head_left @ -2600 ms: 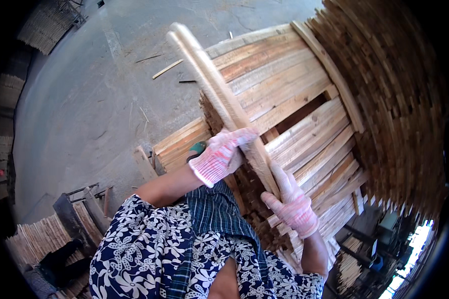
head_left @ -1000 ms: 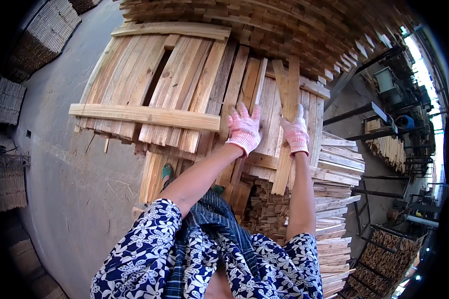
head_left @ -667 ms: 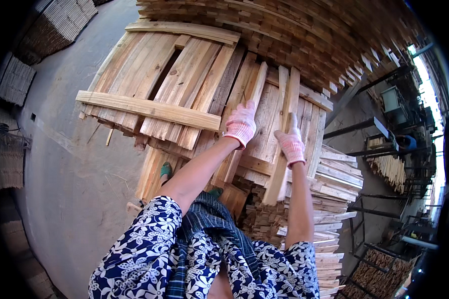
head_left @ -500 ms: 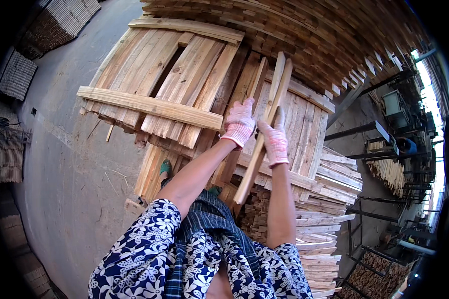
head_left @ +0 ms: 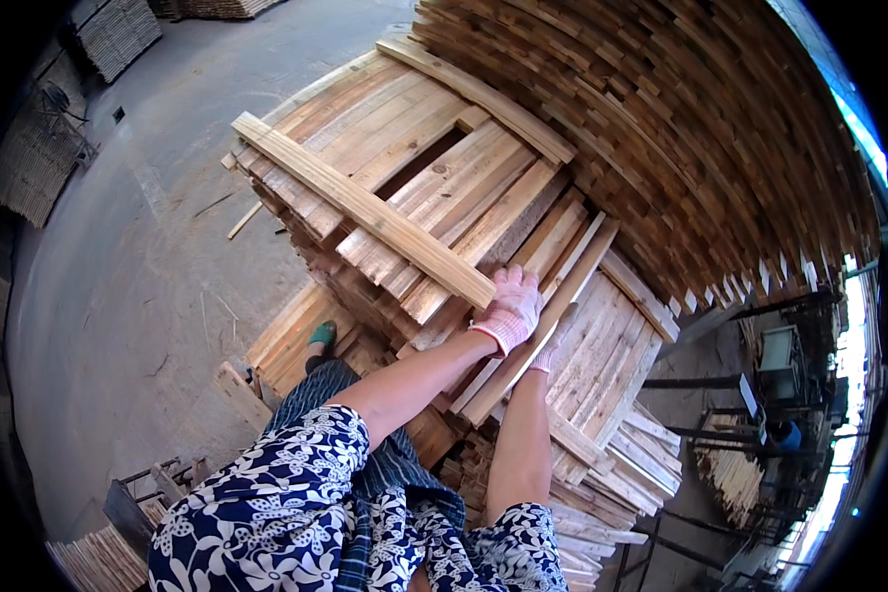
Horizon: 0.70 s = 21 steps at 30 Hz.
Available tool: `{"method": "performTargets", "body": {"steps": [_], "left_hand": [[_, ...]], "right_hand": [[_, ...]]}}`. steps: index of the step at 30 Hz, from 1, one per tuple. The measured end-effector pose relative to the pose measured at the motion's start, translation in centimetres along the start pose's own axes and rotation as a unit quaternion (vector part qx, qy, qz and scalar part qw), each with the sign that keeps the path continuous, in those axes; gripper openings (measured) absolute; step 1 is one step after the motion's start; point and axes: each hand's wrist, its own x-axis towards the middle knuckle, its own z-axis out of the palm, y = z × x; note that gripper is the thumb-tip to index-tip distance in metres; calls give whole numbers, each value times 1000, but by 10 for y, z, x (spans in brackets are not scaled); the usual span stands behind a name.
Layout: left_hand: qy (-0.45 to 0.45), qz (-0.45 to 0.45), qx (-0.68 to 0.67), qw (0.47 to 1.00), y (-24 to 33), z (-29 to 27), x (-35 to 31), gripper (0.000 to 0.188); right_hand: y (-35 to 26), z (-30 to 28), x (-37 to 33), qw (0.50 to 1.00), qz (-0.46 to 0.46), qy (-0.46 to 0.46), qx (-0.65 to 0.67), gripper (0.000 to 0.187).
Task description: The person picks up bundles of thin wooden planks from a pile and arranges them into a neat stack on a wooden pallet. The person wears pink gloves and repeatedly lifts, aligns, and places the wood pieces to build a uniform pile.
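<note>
Sleeves (head_left: 266,503) with a blue and white flower print cover your upper arms at the bottom of the view, and your bare forearms go up from them toward the wood. Your left hand (head_left: 511,308), in a pink-white glove, lies on top of a long narrow plank (head_left: 553,316) with the fingers curled over it. Your right hand (head_left: 543,357) is under the same plank and mostly hidden by it; only a bit of glove shows, so you cannot tell how the fingers stand there. The plank lies slanted, from the lower left near your arms up to the right, on top of the stack of boards (head_left: 434,187).

Across that stack, just left of your left hand, rests a thick cross beam (head_left: 365,209), and a second beam (head_left: 479,99) lies along the far edge. Below the stack, near your skirt, one green shoe (head_left: 322,335) stands on low boards. On the left is the grey concrete floor (head_left: 118,296) with a few wood splinters. Behind the stack rises a tall wall of piled planks (head_left: 681,148).
</note>
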Motion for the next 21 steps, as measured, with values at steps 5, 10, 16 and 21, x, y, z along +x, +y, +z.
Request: {"method": "performTargets", "body": {"steps": [5,10,16,21], "left_hand": [[74,-41,10,996,-16,4,-11,39],[-69,63,13,996,34,-37,-35,58],[-263,-18,-261,929,54,-106,-38,86],[-190,14,-196,962,37,-122,-41,78]], "right_hand": [[16,40,-18,999,53,-5,10,82],[-24,91,-96,981,-110,80,-137,91],[-102,66,-152,971,-102,111,-184,80],[-66,223,-160,947,-122,62,-292,67]]}}
